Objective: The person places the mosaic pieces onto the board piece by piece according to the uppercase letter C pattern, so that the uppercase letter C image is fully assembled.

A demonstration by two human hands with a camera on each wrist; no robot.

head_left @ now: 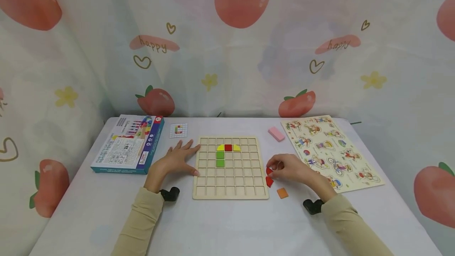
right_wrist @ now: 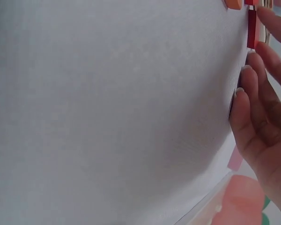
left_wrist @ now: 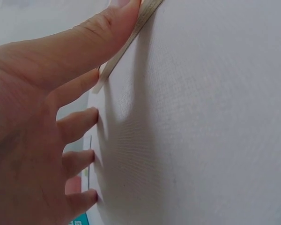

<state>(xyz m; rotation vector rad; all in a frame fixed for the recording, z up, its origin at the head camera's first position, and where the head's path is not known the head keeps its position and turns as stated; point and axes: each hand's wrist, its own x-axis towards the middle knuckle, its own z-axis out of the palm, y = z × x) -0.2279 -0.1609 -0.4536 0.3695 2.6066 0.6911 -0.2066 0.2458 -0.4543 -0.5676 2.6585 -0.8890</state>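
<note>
Nearest the person, an orange tile [head_left: 282,193] is lying alone on the white worktop [head_left: 227,224], just off the grid board's near right corner. Beside it, the right hand [head_left: 289,168] is resting by the board's right edge, its fingers curling around a red piece [head_left: 269,171]; a second red piece [head_left: 269,181] is sitting on the worktop just below, touching or nearly touching the board's rim. In the right wrist view the fingertips [right_wrist: 253,61] are meeting a red piece [right_wrist: 251,29] against the board's edge.

The wooden grid board [head_left: 230,192] is lying flat between the hands, holding five tiles in its upper cells: a yellow piece [head_left: 220,147], a red square [head_left: 228,147] and another yellow piece [head_left: 236,147] in one row, with two green squares [head_left: 220,159] stacked in the column under the left yellow. The left hand [head_left: 175,160] is lying flat and released, fingers spread, its thumb pressing the board's left edge.

Farther left, a blue game box [head_left: 128,144] is lying closed, and a small pattern card [head_left: 178,130] is sitting behind the left hand. Farther right, a pink block [head_left: 276,134] is lying near a wooden picture puzzle [head_left: 330,151] filled with figure pieces. A strawberry-print curtain [head_left: 227,42] is hanging behind.
</note>
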